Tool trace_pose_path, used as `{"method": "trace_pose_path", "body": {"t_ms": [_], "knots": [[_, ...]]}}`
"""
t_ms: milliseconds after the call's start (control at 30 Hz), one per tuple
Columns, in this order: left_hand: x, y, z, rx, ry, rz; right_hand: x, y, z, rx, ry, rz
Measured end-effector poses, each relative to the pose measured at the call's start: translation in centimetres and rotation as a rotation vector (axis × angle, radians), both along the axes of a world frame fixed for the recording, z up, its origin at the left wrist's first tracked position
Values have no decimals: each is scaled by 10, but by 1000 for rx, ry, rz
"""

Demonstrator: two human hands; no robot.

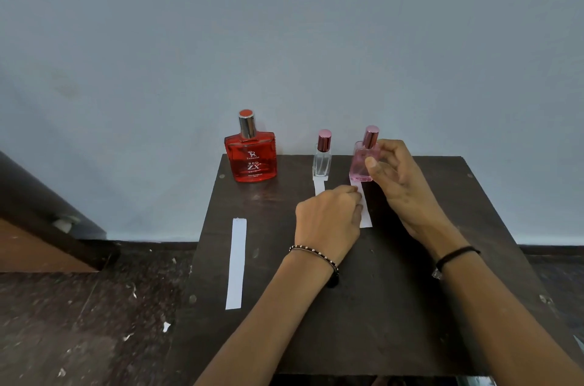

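A pink perfume bottle (361,161) with a pink metallic cap stands at the back of the dark table (410,306). My right hand (395,177) grips its right side, thumb on the front. A white paper strip (365,208) lies in front of the bottle, its far end under it. My left hand (328,215) has its fingers curled at this strip's left edge and seems to pinch it. A second strip (319,186) lies under a small clear bottle (322,158) with a pink cap; my left hand hides its near part.
A red perfume bottle (252,155) labelled RED ZX stands at the back left corner. A long white strip (236,262) lies loose near the table's left edge. A grey wall rises right behind the bottles. Dark floor with scraps lies to the left.
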State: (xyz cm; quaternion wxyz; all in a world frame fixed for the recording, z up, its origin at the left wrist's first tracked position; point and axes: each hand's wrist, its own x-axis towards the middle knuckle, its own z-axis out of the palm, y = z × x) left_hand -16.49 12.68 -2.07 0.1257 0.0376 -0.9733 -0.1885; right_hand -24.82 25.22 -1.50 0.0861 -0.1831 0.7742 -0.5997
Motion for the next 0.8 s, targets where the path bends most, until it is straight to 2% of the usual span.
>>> {"method": "trace_pose_path", "body": {"t_ms": [500, 800], "knots": [[0, 2, 1, -6, -18, 10, -4, 3, 0, 22, -63, 107], [3, 5, 6, 1, -40, 36, 17, 15, -7, 38, -99, -39]]}}
